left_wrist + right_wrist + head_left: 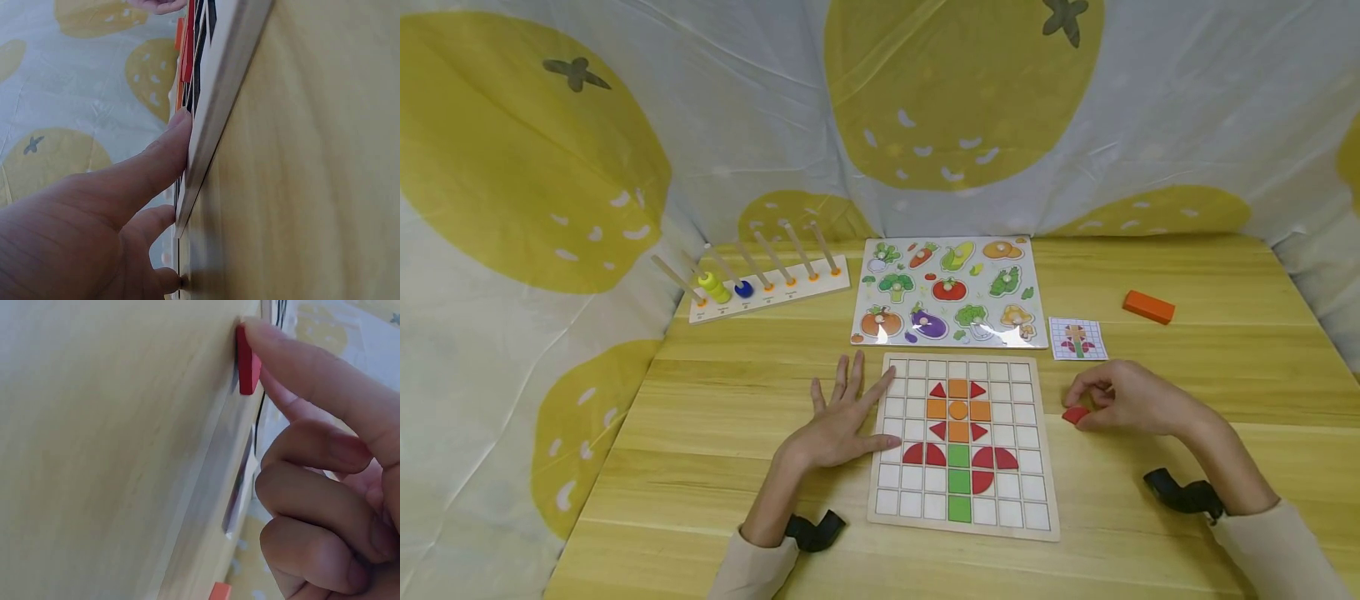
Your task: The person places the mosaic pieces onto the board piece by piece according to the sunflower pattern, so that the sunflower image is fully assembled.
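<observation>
A wooden grid board [966, 517] lies on the table, holding a flower pattern of red, orange and green tiles [958, 432]. My left hand [842, 412] lies flat with straight fingers, its fingertips [178, 125] resting on the board's left edge [215, 112]. My right hand [1116, 398] rests on the table to the right of the board and pinches a small red tile [1075, 414] that touches the tabletop. In the right wrist view the red tile [247, 359] sits under a fingertip [275, 337], the other fingers curled.
A vegetable peg puzzle [951, 292] lies behind the board. A small pattern card [1077, 338] and an orange block [1148, 306] are at the back right. A peg rack with beads [760, 279] stands at the back left. Strawberry-print cloth [550, 250] surrounds the table.
</observation>
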A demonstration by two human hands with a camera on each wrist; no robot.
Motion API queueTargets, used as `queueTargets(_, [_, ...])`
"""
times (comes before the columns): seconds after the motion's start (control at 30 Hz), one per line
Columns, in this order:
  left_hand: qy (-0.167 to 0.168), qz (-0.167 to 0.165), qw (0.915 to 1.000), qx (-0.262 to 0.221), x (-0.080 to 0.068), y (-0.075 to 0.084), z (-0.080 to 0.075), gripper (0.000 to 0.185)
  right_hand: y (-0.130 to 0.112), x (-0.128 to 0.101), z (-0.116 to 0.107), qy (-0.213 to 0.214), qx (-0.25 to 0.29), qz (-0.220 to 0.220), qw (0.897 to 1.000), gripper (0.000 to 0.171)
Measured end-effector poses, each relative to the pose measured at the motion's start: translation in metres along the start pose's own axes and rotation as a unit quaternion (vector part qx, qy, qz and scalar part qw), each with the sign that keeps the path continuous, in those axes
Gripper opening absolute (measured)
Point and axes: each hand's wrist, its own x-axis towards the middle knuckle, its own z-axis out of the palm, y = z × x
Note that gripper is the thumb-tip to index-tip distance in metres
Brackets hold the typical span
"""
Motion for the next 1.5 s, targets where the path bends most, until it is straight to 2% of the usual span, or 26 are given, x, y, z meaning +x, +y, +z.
queueTargets(0.27, [0.0, 0.0, 1.0, -0.001, 0.0, 0.0, 0.0, 0.096, 0.001, -0.001, -0.001, -0.013, -0.003, -0.003, 1.0, 0.016])
queueTargets(0.53, [0.001, 0.0, 1.0, -0.002, 0.0, -0.001, 0.0, 0.096, 0.0, -0.005, -0.003, 0.023, -0.075, 0.043, 0.996, 0.027])
queueTargets(0.67, [0.001, 0.001, 1.0, 0.0, 0.0, -0.001, 0.0, 0.096, 0.004, -0.007, -0.007, 0.016, -0.053, 0.016, 0.998, 0.025])
queueTargets(0.8, [0.003, 0.003, 1.0, 0.002, 0.0, -0.001, 0.0, 0.096, 0.012, -0.008, -0.012, -0.021, -0.002, -0.034, 0.999, 0.034])
queueTargets(0.9, [0.003, 0.004, 1.0, 0.002, 0.0, -0.002, 0.001, 0.096, 0.016, -0.009, -0.014, -0.045, 0.024, -0.046, 0.998, 0.034])
queueTargets(1.1, [0.003, 0.002, 1.0, 0.001, 0.001, -0.003, 0.001, 0.096, 0.018, -0.007, -0.012, -0.032, 0.001, -0.031, 0.999, 0.019])
queueTargets(1.23, [0.001, 0.001, 1.0, 0.002, 0.001, -0.002, 0.001, 0.096, 0.018, -0.006, -0.011, -0.025, 0.005, -0.032, 0.999, 0.022])
queueTargets(1.5, [0.001, 0.002, 1.0, 0.001, 0.0, -0.001, 0.0, 0.096, 0.017, -0.003, -0.008, -0.033, 0.047, -0.047, 0.997, 0.024])
